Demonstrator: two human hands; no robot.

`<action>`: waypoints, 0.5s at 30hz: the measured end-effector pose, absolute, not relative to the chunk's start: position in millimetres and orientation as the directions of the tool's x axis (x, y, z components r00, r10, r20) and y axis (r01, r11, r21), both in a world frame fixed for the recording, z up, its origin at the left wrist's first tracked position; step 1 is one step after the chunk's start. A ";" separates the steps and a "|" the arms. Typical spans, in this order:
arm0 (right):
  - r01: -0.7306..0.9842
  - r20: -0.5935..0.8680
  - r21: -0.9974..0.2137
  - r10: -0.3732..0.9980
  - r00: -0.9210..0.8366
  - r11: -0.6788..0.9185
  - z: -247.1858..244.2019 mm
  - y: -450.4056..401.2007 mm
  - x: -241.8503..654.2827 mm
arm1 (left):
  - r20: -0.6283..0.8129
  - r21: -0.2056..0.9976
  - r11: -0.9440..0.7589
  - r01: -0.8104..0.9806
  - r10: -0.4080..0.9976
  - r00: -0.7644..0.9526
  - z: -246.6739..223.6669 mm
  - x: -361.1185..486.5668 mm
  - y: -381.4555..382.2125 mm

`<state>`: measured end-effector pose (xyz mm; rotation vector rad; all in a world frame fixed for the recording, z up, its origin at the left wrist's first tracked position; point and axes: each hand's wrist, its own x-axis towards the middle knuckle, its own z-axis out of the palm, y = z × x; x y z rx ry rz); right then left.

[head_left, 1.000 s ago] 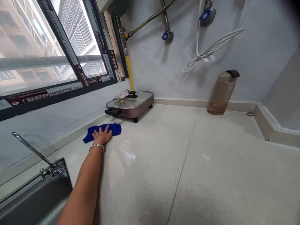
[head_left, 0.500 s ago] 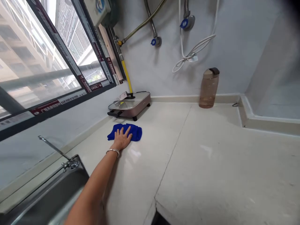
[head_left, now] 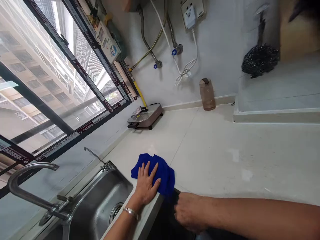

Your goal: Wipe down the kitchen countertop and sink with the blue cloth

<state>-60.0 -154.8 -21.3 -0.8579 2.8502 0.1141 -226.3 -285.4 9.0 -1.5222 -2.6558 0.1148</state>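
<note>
A blue cloth [head_left: 160,173] lies on the pale countertop [head_left: 205,150], its near right corner hanging over the front edge. My left hand [head_left: 147,186], with a bracelet at the wrist, rests flat on the cloth with its fingers spread. Just right of the cloth, by the counter's front edge, my right hand [head_left: 190,211] is curled into a fist. What it holds, if anything, is hidden.
A steel sink [head_left: 100,196] with a curved faucet [head_left: 32,196] is at the left. An electric pan [head_left: 147,116] stands in the back corner. A brown bottle [head_left: 207,95] stands by the back wall. A black plastic bag [head_left: 260,60] hangs at the upper right.
My left hand and the cloth have come back from near the pan to the front edge by the sink. My right hand has come into view. The view has shifted, showing more of the sink.
</note>
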 end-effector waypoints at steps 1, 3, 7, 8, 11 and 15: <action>-0.563 -0.178 0.032 -0.550 -0.816 0.826 -19.1 -154.2 -58.5 | 0.025 -0.098 0.491 0.866 0.871 -0.491 10.1 -217.3 -297.4; -0.582 -0.168 0.057 -0.567 -0.807 0.811 -17.9 -153.5 -56.4 | 0.017 -0.077 0.466 0.881 0.885 -0.466 11.2 -203.9 -323.2; -0.572 -0.150 0.120 -0.555 -0.818 0.812 -21.8 -156.7 -58.2 | 0.002 -0.038 0.433 0.901 0.901 -0.433 8.8 -194.7 -361.0; -0.561 -0.147 0.126 -0.543 -0.827 0.818 -22.6 -158.4 -59.8 | -0.002 -0.041 0.436 0.899 0.900 -0.437 7.9 -195.1 -363.3; -0.533 -0.140 0.104 -0.518 -0.844 0.840 -24.8 -164.5 -64.9 | -0.006 -0.049 0.465 0.884 0.885 -0.466 6.9 -197.8 -350.2; -0.466 -0.352 -0.016 -0.441 -0.826 0.885 -41.9 -172.5 -74.2 | -0.013 -0.031 0.480 0.877 0.877 -0.480 9.2 -202.6 -309.2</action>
